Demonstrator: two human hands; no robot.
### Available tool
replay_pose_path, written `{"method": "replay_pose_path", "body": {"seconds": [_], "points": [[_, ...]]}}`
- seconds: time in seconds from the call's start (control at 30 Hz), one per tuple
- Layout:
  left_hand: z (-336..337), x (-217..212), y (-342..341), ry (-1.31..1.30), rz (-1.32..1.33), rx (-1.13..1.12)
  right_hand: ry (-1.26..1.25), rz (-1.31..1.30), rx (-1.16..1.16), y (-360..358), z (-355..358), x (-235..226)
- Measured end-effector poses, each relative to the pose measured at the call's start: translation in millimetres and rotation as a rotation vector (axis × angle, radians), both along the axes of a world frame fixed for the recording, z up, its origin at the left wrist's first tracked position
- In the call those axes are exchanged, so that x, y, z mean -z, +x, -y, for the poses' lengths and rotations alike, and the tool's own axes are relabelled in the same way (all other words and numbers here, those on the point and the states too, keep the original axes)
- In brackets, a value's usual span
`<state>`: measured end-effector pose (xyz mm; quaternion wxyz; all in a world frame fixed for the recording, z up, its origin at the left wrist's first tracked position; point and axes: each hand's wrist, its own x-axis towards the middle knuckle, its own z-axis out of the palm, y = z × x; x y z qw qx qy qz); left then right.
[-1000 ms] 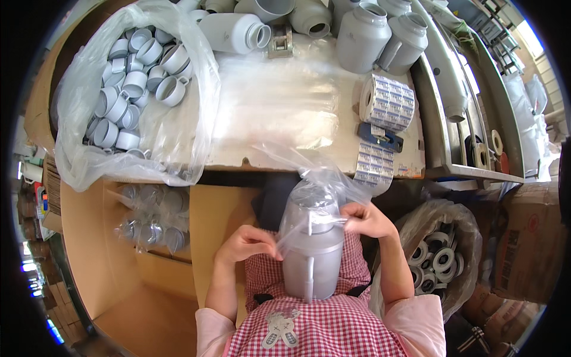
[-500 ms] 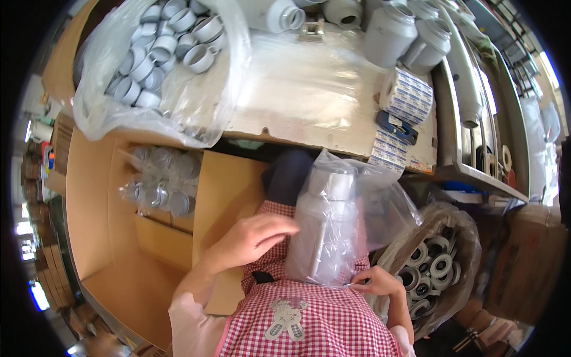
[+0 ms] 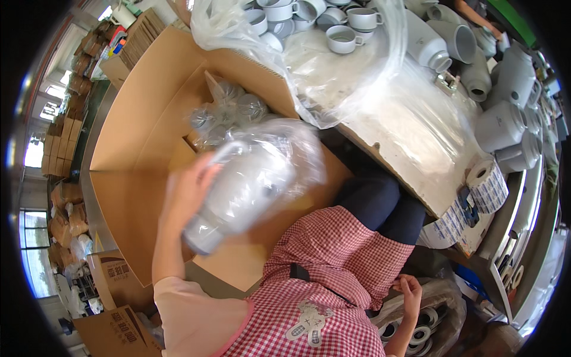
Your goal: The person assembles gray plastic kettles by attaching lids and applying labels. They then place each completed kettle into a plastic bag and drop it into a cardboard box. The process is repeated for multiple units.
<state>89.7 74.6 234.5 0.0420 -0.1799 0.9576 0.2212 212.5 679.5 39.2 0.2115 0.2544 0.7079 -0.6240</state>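
A grey thermos jug in a clear plastic bag is tilted over the open carton. My left hand is closed around it at its handle side; hand and jug are smeared by motion. The loose end of the bag trails to the right of the jug. Several bagged grey pieces stand inside the carton at its far end. My right hand hovers by my right thigh, fingers curled together, and nothing shows in it.
A bag of grey cups lies on the worktable, with several unbagged grey jugs to the right. A label roll sits at the table's near corner. Below is a bag of ring-shaped parts. Another person's arm shows at the back.
The bagged jug has gone from my lap to over the carton on the left, now in my left hand. My right hand has come off the bag's edge. The view has turned left.
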Motion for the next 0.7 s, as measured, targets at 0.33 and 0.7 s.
{"method": "replay_pose_path", "body": {"seconds": [0.33,0.7], "points": [[214,295,-22,0.038,0.637,-0.091,0.140,-0.069,-0.120,-49,16,4],[217,371,-96,-0.148,0.706,-0.005,0.303,0.059,-0.053,-25,34,3]]}}
